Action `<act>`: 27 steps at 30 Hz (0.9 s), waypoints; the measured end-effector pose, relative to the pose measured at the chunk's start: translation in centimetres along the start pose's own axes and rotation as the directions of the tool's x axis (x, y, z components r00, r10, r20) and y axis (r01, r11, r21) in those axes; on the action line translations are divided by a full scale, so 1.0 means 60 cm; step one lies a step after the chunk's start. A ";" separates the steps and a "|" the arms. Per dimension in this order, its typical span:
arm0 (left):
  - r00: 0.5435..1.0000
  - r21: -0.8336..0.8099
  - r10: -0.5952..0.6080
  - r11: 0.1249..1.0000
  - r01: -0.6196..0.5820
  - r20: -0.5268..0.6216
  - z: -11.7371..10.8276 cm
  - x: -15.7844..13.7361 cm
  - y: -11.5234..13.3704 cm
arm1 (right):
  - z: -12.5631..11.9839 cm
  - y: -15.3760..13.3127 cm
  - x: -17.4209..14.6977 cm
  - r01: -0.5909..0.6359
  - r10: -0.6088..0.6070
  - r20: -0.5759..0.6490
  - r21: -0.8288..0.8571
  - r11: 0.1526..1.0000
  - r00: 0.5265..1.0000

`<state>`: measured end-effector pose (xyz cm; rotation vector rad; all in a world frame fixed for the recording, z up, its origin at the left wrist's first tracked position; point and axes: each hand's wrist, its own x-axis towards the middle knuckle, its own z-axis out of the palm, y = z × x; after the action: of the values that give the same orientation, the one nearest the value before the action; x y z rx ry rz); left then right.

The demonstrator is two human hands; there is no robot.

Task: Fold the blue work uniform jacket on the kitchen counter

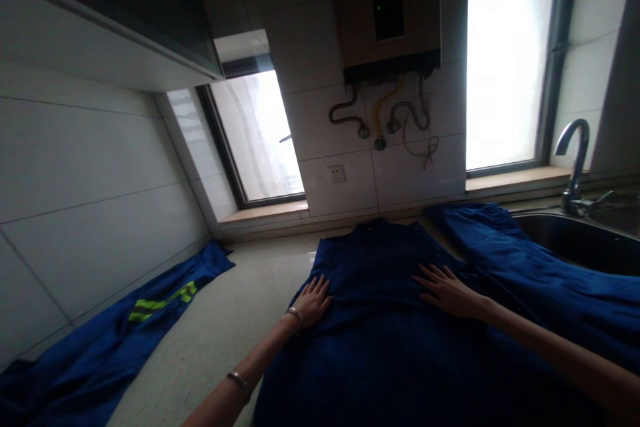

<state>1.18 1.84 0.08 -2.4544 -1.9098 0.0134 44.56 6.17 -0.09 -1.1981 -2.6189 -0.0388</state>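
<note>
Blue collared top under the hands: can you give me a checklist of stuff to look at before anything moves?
1. Left hand flat on the blue collared top: ok.
2. Right hand flat on it too, fingers spread: ok.
3. Top smooth all over: not ok, creases show between the hands.
4. Garment with yellow-green bands apart from the top: ok, countertop shows between them.
5. Blue garment by the sink apart from the top: cannot tell, too dark where they meet.

Countertop (250, 287) left of the middle garment (375, 267) offers passage; far right, a faucet (579, 157) obstructs.
</note>
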 end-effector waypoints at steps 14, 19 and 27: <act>0.979 -0.051 0.037 0.998 -0.048 -0.201 -0.020 0.073 -0.054 | -0.006 0.079 0.090 -0.152 0.184 -0.112 0.246 0.957 0.977; 0.985 0.045 0.020 0.999 -0.013 -0.171 -0.022 0.175 -0.090 | 0.018 0.148 0.226 -0.166 0.210 -0.275 0.175 0.971 0.938; 0.981 -0.091 0.134 0.985 -0.148 -0.143 -0.011 0.336 -0.090 | 0.076 0.192 0.370 -0.206 0.198 -0.264 -0.005 0.978 0.944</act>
<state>0.92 22.67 1.15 -2.5755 -1.7198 -0.2477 38.25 30.80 0.00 -1.3650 -2.2664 -0.1888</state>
